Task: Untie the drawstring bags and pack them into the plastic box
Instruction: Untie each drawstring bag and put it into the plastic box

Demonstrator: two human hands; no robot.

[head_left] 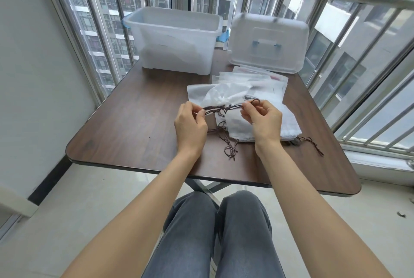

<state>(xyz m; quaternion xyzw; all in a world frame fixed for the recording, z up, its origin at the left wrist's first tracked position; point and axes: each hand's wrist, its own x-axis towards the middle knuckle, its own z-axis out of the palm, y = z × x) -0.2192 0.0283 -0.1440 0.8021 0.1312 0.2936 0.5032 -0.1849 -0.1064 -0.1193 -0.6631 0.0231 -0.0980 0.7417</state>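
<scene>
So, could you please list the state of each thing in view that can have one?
Plastic box: open, lid off, upright on the table.
Lid: off the box, propped beside it.
White bag: cinched shut, cord still knotted.
Brown cord: pulled between both hands.
Left hand: pinching the cord.
Right hand: pinching the cord.
Other bags: piled on the table.

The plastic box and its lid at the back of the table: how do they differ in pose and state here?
The plastic box stands upright on its base with its mouth open, while the lid is off it, propped on edge to its right. The box is deep and shows pale contents through its wall; the lid is shallow, with a blue-hinged handle facing the camera. Both are translucent white plastic with blue fittings and stand on the brown table.
</scene>
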